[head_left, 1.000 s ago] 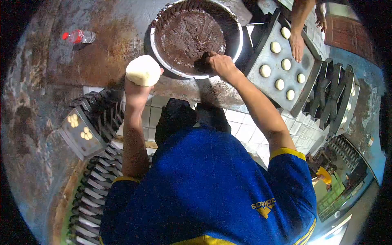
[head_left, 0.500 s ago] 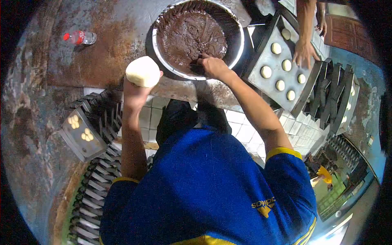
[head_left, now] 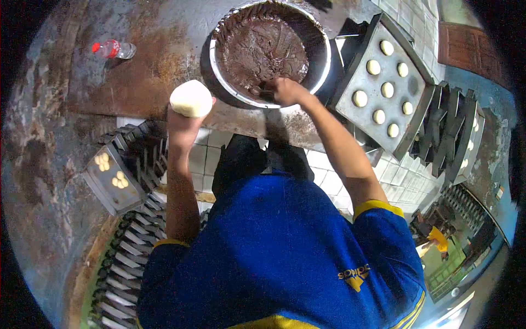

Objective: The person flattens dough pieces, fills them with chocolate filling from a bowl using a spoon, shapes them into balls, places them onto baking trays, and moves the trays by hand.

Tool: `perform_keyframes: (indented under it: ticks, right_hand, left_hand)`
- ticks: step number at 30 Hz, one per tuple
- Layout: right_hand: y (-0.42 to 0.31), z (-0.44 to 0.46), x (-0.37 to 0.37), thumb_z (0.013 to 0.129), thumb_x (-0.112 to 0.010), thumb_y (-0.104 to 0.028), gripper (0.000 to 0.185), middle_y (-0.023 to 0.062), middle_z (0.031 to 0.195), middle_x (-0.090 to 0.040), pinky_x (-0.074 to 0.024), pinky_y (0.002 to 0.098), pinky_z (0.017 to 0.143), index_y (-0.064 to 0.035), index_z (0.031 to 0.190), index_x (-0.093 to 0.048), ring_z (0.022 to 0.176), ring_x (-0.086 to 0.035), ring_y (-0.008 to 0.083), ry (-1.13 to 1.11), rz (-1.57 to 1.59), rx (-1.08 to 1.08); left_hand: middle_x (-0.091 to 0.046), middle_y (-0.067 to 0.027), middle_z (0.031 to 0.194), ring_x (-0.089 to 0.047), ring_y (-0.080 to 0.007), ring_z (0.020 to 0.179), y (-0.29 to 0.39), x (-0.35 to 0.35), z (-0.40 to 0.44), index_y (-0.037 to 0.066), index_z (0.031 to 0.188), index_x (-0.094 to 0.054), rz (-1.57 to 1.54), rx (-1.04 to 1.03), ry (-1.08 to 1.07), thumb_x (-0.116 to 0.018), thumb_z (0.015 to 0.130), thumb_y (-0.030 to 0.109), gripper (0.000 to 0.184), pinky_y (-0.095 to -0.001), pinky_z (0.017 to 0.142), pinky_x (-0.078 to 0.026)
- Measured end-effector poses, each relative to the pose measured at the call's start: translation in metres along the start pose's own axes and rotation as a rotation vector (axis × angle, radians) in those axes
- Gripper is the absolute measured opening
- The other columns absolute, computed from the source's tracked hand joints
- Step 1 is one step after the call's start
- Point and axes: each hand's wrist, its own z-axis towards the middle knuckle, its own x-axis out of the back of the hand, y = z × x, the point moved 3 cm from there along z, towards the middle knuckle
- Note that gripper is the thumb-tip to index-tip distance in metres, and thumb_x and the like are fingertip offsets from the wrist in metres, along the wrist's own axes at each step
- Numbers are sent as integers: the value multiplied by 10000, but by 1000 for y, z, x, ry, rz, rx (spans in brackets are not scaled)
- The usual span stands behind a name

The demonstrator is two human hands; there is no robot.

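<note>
A pale, rounded piece of dough (head_left: 190, 99) rests in my left hand (head_left: 184, 124), which is curled beneath it with the thumb showing at the right side. My right hand (head_left: 287, 91) reaches over the near rim of a large round bowl (head_left: 327, 63) of thick dark brown paste (head_left: 260, 52). Its fingers are drawn together at the paste's surface. Their tips are dark and hard to separate from the paste, so what they grip cannot be made out.
Right of the bowl, a metal tray (head_left: 412, 82) bears several dough balls (head_left: 387, 89). A red-capped bottle (head_left: 114, 49) lies on the table (head_left: 142, 90) at upper left. Stacked trays stand at both sides, one with small dough pieces (head_left: 120, 179). A person in yellow (head_left: 438, 238) is far right.
A co-worker's hands have left the tray, where another dough ball now shows. My right hand has shifted slightly at the paste; my left still holds the dough.
</note>
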Motion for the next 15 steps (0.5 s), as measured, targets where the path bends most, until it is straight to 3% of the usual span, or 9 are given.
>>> perform_keyframes:
  ticks: [1,4,6,8,9,10,12,14,15]
  right_hand:
    - [16,13,-4,924,-591,-226,397,275,1158,-737,-561,479,977,-21,1245,-704,1071,-731,390,17,274,192]
    - [22,12,5,883,-543,-88,425,222,1189,-746,-534,429,1034,-27,1275,-693,1140,-708,340,-47,509,259]
    - [15,14,-5,887,-543,-86,393,238,1144,-749,-552,453,999,-25,1242,-701,1110,-724,364,169,289,159]
    - [6,19,-28,881,-556,-113,382,246,1101,-752,-567,467,966,-3,1215,-705,1060,-738,383,231,-41,-112]
    - [9,25,-42,947,-558,-188,370,321,1097,-712,-567,515,968,10,1249,-639,1074,-701,473,222,6,-39]
    - [16,31,-47,947,-558,-188,370,321,1097,-712,-567,515,968,10,1249,-639,1074,-701,473,229,10,-35]
    - [31,36,-48,943,-551,-153,343,299,1169,-712,-565,487,990,8,1224,-666,1116,-699,430,141,224,129]
    - [-15,-20,22,953,-601,-77,307,172,1209,-745,-520,369,1029,24,1223,-707,1138,-694,286,-94,659,155]
    - [-30,-38,34,969,-607,-74,307,158,1196,-748,-509,366,1037,15,1248,-701,1142,-687,264,-65,790,231]
  left_hand:
    - [-789,-67,1052,-744,-150,934,-2,0,0,4,1148,-716,1,-29,-20,-942,803,166,442,-315,869,-567]
    - [-793,-81,1040,-749,-165,936,-10,-3,4,-2,1124,-724,61,-96,-68,-939,808,199,431,-326,857,-571]
    - [-793,-90,1034,-753,-177,936,-9,-4,5,-4,1113,-726,125,-135,-95,-939,808,218,432,-335,851,-574]
    - [-792,-108,1016,-757,-201,935,3,-5,1,-9,1096,-728,164,-148,-62,-938,807,255,444,-349,847,-579]
    - [-790,-116,1016,-758,-220,931,8,-6,-1,-15,1095,-721,142,-157,-34,-937,809,264,453,-355,852,-580]
    - [-790,-116,1016,-758,-220,931,10,-6,-1,-15,1095,-721,148,-163,-33,-937,809,264,453,-355,852,-580]
    - [-789,-116,1027,-756,-210,943,11,-8,-2,-17,1103,-717,150,-223,-61,-939,808,236,447,-347,856,-578]
    - [-786,-115,1035,-755,-201,948,14,-13,-5,-17,1109,-713,77,-217,-40,-936,809,196,429,-340,862,-578]
    - [-786,-109,1036,-753,-196,949,28,-16,-8,-18,1108,-713,34,-200,-53,-936,807,184,425,-336,869,-576]
